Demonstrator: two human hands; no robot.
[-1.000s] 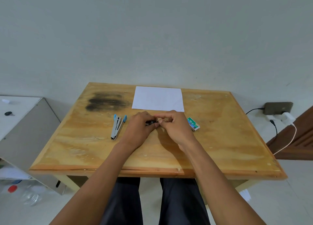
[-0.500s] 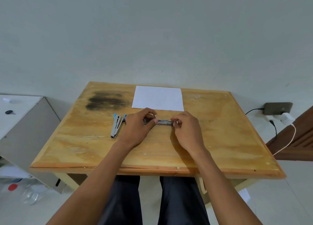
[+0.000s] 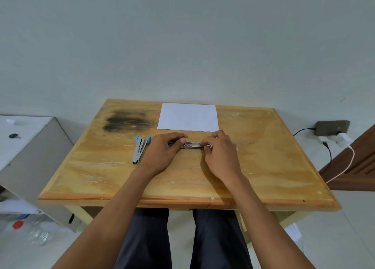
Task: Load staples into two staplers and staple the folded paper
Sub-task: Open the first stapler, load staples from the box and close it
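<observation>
Stapler (image 3: 193,145), metal, lies flat mid-table (image 3: 263,167), stretched btwn our hands: left hand (image 3: 162,153) pinches its left end, right hand (image 3: 221,155) pinches the right end. 2nd stapler w/ blue tips (image 3: 140,151) sits just left; paper (image 3: 188,117) behind.

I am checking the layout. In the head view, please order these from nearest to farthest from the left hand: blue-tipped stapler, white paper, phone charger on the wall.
1. blue-tipped stapler, just left of the left hand.
2. white paper, beyond it.
3. phone charger, far right.
</observation>
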